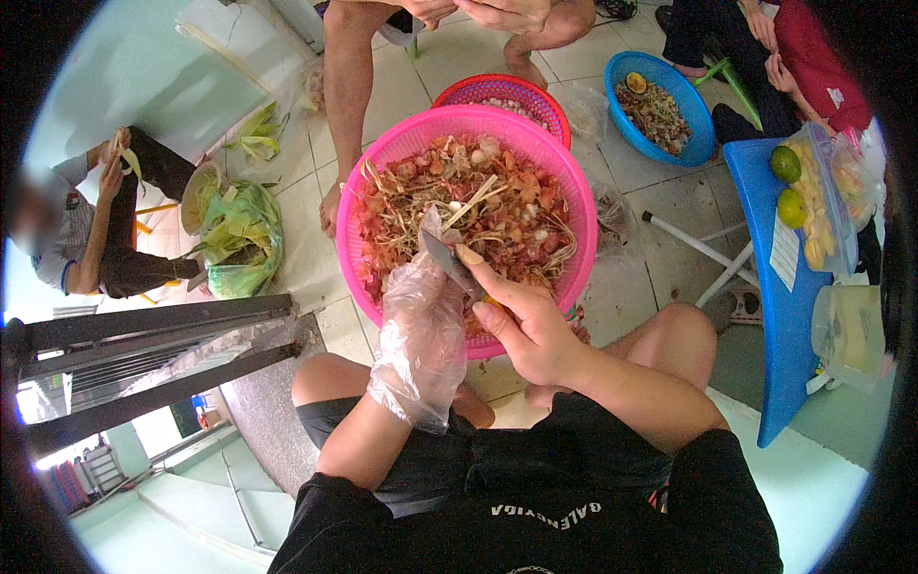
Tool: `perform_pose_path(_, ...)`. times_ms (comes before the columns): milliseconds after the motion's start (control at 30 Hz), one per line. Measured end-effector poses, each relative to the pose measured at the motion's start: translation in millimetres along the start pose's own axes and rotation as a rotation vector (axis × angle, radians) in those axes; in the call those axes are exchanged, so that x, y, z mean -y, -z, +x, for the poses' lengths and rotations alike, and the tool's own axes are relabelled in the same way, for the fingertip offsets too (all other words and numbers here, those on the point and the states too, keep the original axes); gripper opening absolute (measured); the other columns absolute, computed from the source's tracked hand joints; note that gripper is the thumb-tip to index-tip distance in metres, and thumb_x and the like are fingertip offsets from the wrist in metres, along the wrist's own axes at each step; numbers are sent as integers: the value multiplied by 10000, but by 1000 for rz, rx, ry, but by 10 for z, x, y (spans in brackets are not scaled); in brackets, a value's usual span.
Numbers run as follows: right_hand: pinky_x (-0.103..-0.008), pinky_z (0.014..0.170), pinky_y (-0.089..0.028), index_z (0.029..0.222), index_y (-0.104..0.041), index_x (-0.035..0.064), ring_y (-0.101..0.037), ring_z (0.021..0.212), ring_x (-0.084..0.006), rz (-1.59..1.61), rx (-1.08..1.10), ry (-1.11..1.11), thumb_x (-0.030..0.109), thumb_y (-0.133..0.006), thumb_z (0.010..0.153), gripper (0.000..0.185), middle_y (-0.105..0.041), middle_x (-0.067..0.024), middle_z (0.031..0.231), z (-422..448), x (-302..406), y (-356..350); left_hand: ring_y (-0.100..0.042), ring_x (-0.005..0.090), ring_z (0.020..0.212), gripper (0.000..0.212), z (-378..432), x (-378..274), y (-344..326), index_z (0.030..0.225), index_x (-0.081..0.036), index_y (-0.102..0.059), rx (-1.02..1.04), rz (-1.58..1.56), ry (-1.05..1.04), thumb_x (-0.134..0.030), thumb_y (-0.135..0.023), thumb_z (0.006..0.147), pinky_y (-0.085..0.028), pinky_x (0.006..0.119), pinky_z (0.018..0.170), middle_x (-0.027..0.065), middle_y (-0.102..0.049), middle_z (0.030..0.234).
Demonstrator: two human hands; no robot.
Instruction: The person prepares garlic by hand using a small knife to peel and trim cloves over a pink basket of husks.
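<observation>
A pink plastic basket (584,233) full of reddish-brown shallot skins, dry roots and some pale peeled pieces stands before me. Over its near side is my left hand (423,316) in a clear plastic glove, its fingers closed around something small that is mostly hidden. My right hand (527,326) grips a small knife (448,262) by its yellowish handle. The blade lies against the fingertips of the gloved hand.
Behind the basket is a red colander (556,107) with pale bulbs. A blue basin (614,68) stands back right, near a blue table (771,344) with limes. Other people sit around. At left are a green bag of husks (240,237) and a dark metal railing (150,323).
</observation>
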State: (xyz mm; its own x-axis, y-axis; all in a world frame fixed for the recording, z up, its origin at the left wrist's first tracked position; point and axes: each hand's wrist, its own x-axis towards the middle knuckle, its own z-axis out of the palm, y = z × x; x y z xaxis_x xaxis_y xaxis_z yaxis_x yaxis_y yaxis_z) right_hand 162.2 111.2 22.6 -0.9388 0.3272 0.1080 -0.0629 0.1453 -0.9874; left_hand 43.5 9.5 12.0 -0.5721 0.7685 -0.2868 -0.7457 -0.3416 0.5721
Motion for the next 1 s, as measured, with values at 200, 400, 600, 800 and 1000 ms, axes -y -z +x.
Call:
perform_pose_path(200, -360, 1069, -391, 1508, -320, 0, -526, 1304, -333, -38, -56, 102, 76, -493, 992, 550, -518, -239, 1408, -14, -89, -31, -626, 177, 1059, 302, 15, 0, -31, 1233, -19, -592, -65, -5, -24, -150, -630, 965, -527, 336, 924, 62, -635, 1161)
perform_pose_path(400, -362, 1056, -402, 1507, -333, 15, -542, 1290, -323, -52, -49, 98, 70, -498, 987, 548, -527, -243, 1394, -13, -18, -25, -625, 154, 999, 335, -23, -1, -78, 1257, -14, -572, -69, 15, -67, -157, -637, 961, -516, 296, 856, 45, -637, 1110)
perform_pose_path(600, -348, 1054, -399, 1512, -328, 23, -547, 1287, -304, -18, -19, 57, 60, -486, 989, 547, -531, -241, 1393, -28, -8, -28, -624, 150, 1007, 376, -24, -5, -71, 1300, -4, -546, -84, 33, -76, -153, -628, 965, -513, 299, 849, 43, -638, 1125)
perform_pose_path(800, -347, 1080, -378, 1498, -339, -5, -522, 1315, -300, -22, -38, 89, 43, -490, 986, 536, -521, -225, 1415, -12, 3, -29, -626, 179, 1057, 422, -23, -40, -108, 1340, -11, -531, -1, 68, -110, -167, -634, 961, -520, 318, 871, 69, -636, 1193)
perform_pose_path(1000, -337, 1091, -369, 1488, -366, -3, -511, 1323, -253, 39, -46, 64, 49, -495, 996, 511, -527, -175, 1435, -27, -28, -9, -624, 191, 1069, 460, -39, -127, -154, 1357, -15, -518, 10, 29, -17, -167, -656, 946, -515, 339, 915, 79, -627, 1207)
